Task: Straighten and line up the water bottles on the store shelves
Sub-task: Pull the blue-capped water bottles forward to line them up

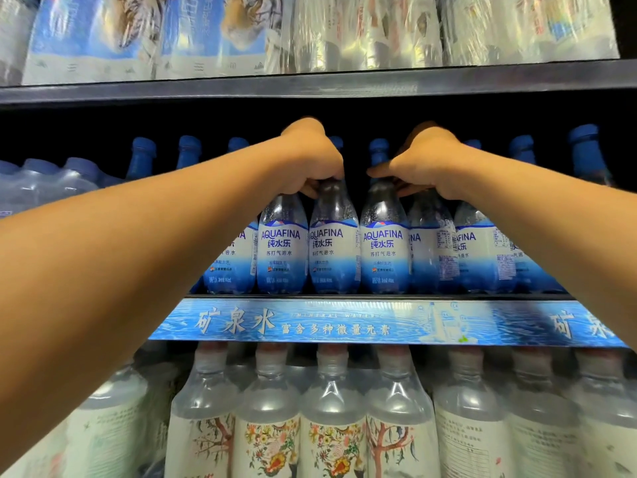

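Across the middle of the frame runs a row of Aquafina soda-water bottles [384, 250] with blue caps and blue-and-white labels, standing on the middle shelf behind a blue mineral-water price strip [344, 322]. Both arms reach in from the lower corners to the necks of the front row. The left hand [310, 157], just left of centre, has its fingers curled over the top of the centre-left bottle [332, 246], gripping it at the neck so the cap is hidden. The right hand [427, 163], just right of centre, is curled down over the neck of the turned bottle [431, 250], with the thumb reaching toward the bottle on its left; it appears to pinch that neck, though the fingertips are shadowed. About 3 labels at centre face squarely forward, while the turned bottle and its right-hand neighbour [482, 250] show nutrition panels and clipped lettering (so they are rotated off front). The step in hand seems to be twisting front-row bottles by the neck. The next move likely calls for rotating the right-hand bottle until its name faces out, keeping it upright and level with the shelf edge. Shrink-wrapped packs [155, 32] fill the top of the frame, and floral-label bottle packs [331, 439] the bottom.
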`<act>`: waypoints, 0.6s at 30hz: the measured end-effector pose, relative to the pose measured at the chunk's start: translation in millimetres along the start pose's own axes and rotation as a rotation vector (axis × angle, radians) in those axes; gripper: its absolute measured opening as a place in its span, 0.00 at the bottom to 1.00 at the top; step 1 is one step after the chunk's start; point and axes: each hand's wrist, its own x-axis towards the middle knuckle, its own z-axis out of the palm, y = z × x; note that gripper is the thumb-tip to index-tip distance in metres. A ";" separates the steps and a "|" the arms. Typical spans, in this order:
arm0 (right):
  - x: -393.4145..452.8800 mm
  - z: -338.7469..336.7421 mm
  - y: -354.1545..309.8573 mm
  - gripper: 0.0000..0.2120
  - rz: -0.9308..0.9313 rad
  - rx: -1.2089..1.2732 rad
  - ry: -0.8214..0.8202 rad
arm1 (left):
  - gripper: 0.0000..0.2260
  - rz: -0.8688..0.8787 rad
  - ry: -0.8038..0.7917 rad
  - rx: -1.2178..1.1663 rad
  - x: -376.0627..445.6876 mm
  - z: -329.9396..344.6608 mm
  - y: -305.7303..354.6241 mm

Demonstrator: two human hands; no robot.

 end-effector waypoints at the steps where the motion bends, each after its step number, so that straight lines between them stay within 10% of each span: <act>1: 0.3 -1.0 -0.4 0.21 -0.001 0.004 -0.004 | 0.09 0.005 0.007 -0.003 -0.1 0.0 0.1; 18: -1.8 -8.3 -8.1 0.20 0.006 0.032 -0.055 | 0.14 0.052 0.016 0.115 -5.1 3.8 2.6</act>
